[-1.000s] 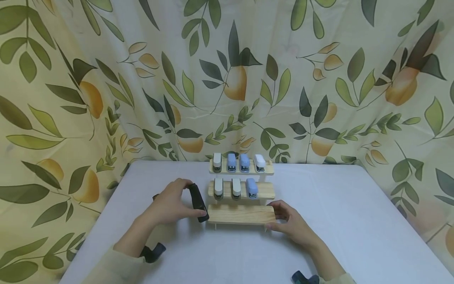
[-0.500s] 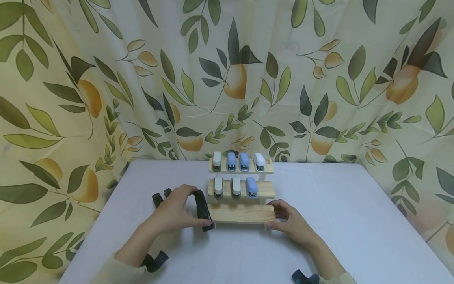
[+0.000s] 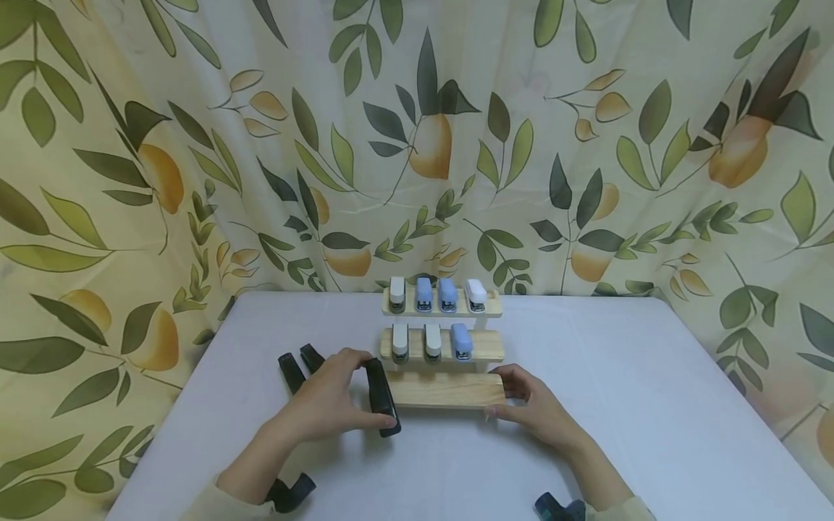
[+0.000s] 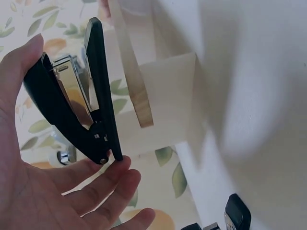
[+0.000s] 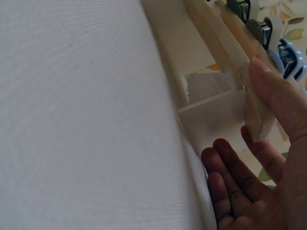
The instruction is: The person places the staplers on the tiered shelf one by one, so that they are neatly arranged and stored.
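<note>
Between the thumb and fingers of my left hand is a black stapler, held upright at the left end of the lowest wooden shelf. In the left wrist view the stapler has its jaws spread, the metal staple channel showing between them. My right hand pinches the right end of that bare lowest shelf, thumb at its front edge. In the right wrist view the thumb lies against the wooden board, the other fingers curled beside the white support.
On the middle shelf stand two pale grey mini staplers and a blue one. The top shelf bears several more, pale grey, blue and white. Two black staplers lie left of my left hand. A patterned curtain hangs behind the table.
My left hand has moved right and toward the front with the black stapler, uncovering the two black staplers on the table. My right hand stays at the shelf's end.
</note>
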The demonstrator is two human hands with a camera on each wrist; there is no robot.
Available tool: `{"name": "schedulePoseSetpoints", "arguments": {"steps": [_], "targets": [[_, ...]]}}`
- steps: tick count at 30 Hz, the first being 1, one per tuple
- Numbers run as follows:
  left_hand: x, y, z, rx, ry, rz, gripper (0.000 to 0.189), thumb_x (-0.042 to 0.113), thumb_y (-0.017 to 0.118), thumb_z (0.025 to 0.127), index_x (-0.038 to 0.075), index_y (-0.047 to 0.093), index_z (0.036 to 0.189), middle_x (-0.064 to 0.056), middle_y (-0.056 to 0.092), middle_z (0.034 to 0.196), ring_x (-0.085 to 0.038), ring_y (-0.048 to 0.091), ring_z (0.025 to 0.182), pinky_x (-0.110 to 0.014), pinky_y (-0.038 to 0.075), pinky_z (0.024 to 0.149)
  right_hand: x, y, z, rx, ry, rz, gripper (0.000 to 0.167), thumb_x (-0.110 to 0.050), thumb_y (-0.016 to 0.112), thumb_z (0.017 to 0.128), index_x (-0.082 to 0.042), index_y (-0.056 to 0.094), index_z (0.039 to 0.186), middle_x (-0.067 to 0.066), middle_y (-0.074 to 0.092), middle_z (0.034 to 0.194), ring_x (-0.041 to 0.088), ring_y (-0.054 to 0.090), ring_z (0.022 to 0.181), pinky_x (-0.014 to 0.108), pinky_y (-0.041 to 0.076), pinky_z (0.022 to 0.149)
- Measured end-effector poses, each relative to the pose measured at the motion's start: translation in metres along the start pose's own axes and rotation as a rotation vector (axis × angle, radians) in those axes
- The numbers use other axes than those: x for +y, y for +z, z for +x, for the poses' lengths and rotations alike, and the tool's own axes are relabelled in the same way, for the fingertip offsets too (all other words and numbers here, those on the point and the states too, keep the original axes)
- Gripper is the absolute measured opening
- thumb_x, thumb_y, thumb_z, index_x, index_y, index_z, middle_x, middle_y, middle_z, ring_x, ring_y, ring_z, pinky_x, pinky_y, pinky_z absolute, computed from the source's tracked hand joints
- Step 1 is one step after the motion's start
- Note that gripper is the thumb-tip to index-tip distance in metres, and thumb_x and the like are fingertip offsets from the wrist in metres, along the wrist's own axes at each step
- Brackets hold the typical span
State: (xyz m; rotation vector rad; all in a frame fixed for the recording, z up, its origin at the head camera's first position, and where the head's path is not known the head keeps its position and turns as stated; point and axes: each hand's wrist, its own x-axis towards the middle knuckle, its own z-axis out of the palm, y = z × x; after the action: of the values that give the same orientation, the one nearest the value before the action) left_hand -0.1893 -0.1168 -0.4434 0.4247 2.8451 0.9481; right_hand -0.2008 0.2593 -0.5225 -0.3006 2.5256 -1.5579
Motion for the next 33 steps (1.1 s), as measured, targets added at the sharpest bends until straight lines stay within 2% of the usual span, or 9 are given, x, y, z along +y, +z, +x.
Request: {"name": "schedulePoseSetpoints", "arguments": {"steps": [5, 10, 16, 24, 33], "targets": [[0.004, 0.003, -0.001, -0.008, 0.009, 0.008, 0.113, 0.077, 0.087, 0.058, 0.015, 0.053, 0.147, -0.005, 0.059, 0.143, -0.028, 0.056, 0.133, -0.056, 0.049, 0.107, 0.001, 0.0, 0.0, 0.0, -0.002, 0.004, 0.059, -0.028, 0.087, 0.085, -0.013, 0.059, 0.135, 0.011, 0.063, 0.134, 0.025, 0.062, 0.115, 0.041, 0.05, 0.101], [0.008, 0.006, -0.003, -0.028, 0.009, 0.01, 0.112, 0.078, 0.086, 0.059, 0.019, 0.051, 0.149, -0.004, 0.058, 0.145, -0.027, 0.056, 0.133, -0.057, 0.049, 0.106, 0.002, 0.0, 0.0, 0.004, -0.009, -0.005, 0.06, -0.029, 0.087, 0.085, -0.014, 0.059, 0.135, 0.01, 0.062, 0.135, 0.025, 0.062, 0.116, 0.044, 0.049, 0.102], [0.013, 0.01, -0.005, -0.05, 0.008, -0.007, 0.114, 0.079, 0.086, 0.059, 0.02, 0.05, 0.151, -0.005, 0.055, 0.149, -0.029, 0.054, 0.135, -0.058, 0.048, 0.106, 0.002, 0.0, 0.0, 0.003, -0.011, -0.014, 0.059, -0.028, 0.087, 0.085, -0.013, 0.059, 0.134, 0.011, 0.062, 0.134, 0.025, 0.062, 0.116, 0.041, 0.05, 0.101], [0.022, 0.015, -0.009, -0.065, 0.045, 0.001, 0.115, 0.083, 0.083, 0.058, 0.022, 0.049, 0.15, -0.003, 0.055, 0.148, -0.026, 0.055, 0.134, -0.054, 0.049, 0.107, 0.0, 0.0, 0.0, 0.002, -0.001, -0.011, 0.06, -0.028, 0.087, 0.085, -0.012, 0.058, 0.135, 0.011, 0.062, 0.135, 0.025, 0.062, 0.116, 0.045, 0.048, 0.102], [0.03, 0.022, -0.009, -0.098, 0.046, -0.023, 0.117, 0.081, 0.084, 0.059, 0.019, 0.047, 0.152, -0.008, 0.049, 0.155, -0.03, 0.052, 0.139, -0.058, 0.047, 0.109, 0.001, 0.0, 0.0, 0.002, -0.021, -0.014, 0.058, -0.028, 0.086, 0.085, -0.012, 0.059, 0.134, 0.011, 0.063, 0.133, 0.025, 0.063, 0.115, 0.04, 0.05, 0.1]]}}
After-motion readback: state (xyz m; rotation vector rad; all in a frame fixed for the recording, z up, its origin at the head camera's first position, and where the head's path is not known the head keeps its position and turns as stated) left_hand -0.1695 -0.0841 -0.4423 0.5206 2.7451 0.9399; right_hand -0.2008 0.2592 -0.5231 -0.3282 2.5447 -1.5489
